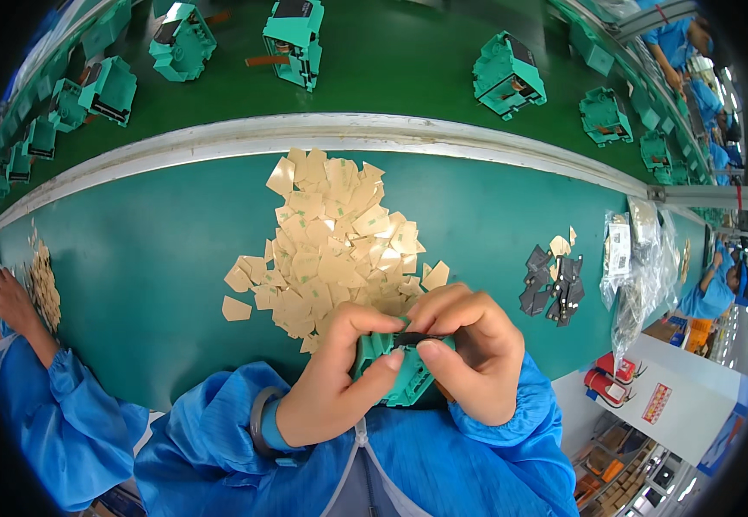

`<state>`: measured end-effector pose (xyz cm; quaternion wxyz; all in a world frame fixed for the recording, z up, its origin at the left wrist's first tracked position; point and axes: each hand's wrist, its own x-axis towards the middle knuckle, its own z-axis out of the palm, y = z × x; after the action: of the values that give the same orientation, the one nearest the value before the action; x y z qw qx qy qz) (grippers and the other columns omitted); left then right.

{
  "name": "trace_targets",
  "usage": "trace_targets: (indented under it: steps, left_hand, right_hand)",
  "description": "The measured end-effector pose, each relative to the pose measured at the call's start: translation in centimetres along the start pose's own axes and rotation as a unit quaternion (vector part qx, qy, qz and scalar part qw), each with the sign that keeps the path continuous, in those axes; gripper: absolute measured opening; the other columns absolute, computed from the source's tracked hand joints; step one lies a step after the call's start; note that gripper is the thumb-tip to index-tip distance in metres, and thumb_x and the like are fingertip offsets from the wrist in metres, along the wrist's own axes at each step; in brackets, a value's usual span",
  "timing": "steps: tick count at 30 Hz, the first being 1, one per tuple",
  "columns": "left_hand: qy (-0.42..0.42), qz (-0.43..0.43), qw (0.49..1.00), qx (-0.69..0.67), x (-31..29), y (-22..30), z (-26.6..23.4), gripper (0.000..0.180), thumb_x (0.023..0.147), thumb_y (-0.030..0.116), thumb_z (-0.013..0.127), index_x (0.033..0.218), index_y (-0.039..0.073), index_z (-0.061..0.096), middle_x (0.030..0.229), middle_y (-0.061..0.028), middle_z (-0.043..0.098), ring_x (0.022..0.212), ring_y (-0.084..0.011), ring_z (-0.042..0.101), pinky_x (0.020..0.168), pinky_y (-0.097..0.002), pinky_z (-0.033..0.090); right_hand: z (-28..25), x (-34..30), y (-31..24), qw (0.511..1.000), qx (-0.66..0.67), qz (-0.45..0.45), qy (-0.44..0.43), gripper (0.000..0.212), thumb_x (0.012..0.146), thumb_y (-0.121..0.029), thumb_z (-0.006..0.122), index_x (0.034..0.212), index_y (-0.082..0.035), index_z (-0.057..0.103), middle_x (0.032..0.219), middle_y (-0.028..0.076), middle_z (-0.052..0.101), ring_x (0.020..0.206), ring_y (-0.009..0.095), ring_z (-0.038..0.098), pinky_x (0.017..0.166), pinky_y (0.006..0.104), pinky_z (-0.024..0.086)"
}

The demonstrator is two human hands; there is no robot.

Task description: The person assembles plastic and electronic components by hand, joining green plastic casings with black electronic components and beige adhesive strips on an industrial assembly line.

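Observation:
Close to my body, a teal plastic housing (408,386) is tilted between my hands. My left hand (329,379) is closed round its left side, thumb and forefinger near the top edge. With thumb and fingers, my right hand (481,358) pinches a thin black part (424,337) lying along the housing's upper edge. Whether that part is seated or loose I cannot tell; fingers cover much of it. Just beyond my hands spreads a heap of flat tan adhesive-backed pieces (326,246).
Black flat parts (553,284) lie in a small pile at the right, beside clear plastic bags (645,258). Past a metal rail (374,129), several teal housings (292,43) stand on a green belt. At the left a co-worker's hand (14,302) is near another tan pile (44,284).

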<state>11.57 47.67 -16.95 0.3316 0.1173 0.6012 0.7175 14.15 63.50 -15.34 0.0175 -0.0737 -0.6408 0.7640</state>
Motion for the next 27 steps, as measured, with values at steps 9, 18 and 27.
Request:
trace_targets:
  steps: [9, 18, 27]
  left_hand:
    - [-0.026, 0.059, 0.998, -0.009, 0.3, -0.2, -0.1, 0.035, 0.084, 0.002, 0.054, 0.114, 0.004, 0.036, 0.098, -0.0081, 0.046, 0.087, -0.0104, 0.045, 0.077, -0.0259, 0.038]
    - [-0.003, 0.271, 0.962, 0.005, 0.1, -2.4, -0.8, 0.047, 0.077, 0.006, 0.065, 0.113, 0.005, 0.035, 0.099, -0.0166, 0.047, 0.081, -0.0189, 0.049, 0.071, -0.0322, 0.04]
    - [-0.019, 0.316, 0.941, 0.124, -0.1, -2.0, -1.1, 0.056, 0.064, 0.01, 0.079, 0.109, 0.007, 0.046, 0.094, -0.0172, 0.053, 0.068, -0.0235, 0.055, 0.054, -0.0322, 0.043]
  right_hand:
    - [-0.5, -0.4, -0.3, 0.999, -0.036, -0.027, -0.027, 0.019, 0.074, 0.007, 0.064, 0.086, -0.003, 0.053, 0.089, 0.009, 0.059, 0.086, 0.021, 0.054, 0.078, 0.0315, 0.041]
    - [1.2, -1.2, -0.7, 0.886, -0.289, -0.349, 0.103, 0.023, 0.056, -0.009, 0.076, 0.075, -0.009, 0.063, 0.087, 0.005, 0.056, 0.087, 0.027, 0.05, 0.076, 0.0365, 0.042]
    - [-1.5, -0.5, -3.5, 0.974, -0.189, -0.085, -0.089, 0.022, 0.065, -0.004, 0.074, 0.075, -0.01, 0.055, 0.069, -0.001, 0.051, 0.068, 0.017, 0.044, 0.067, 0.0304, 0.029]
